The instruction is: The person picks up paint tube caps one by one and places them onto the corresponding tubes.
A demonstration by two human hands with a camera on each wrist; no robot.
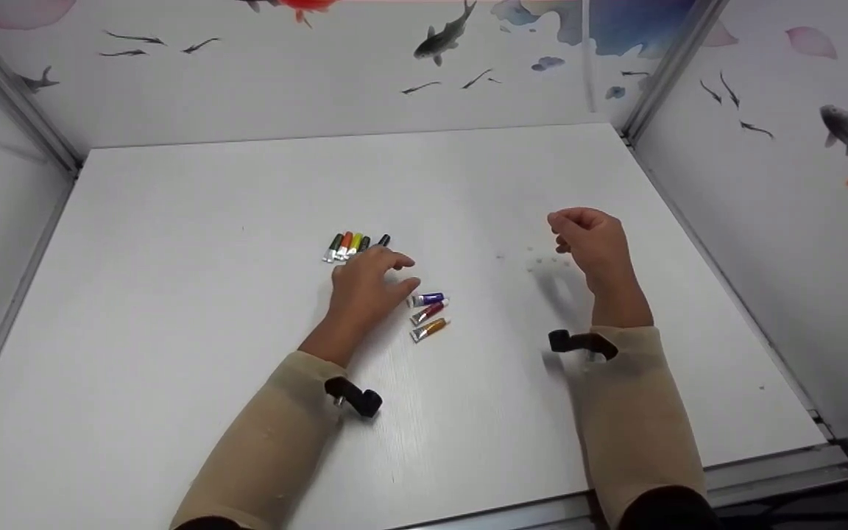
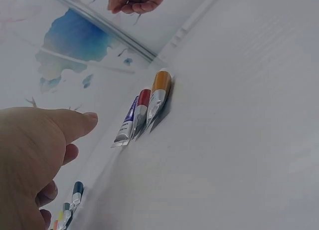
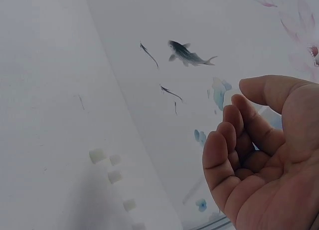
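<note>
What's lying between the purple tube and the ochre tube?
A red tube lies between the purple tube and the ochre tube, as the head view and left wrist view both show.

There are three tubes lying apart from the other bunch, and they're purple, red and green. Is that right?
Not quite: none of those three is green. The third is an orange tube, as the head view shows. The purple tube and red tube are as you said, and the three do lie apart from the other bunch.
</note>
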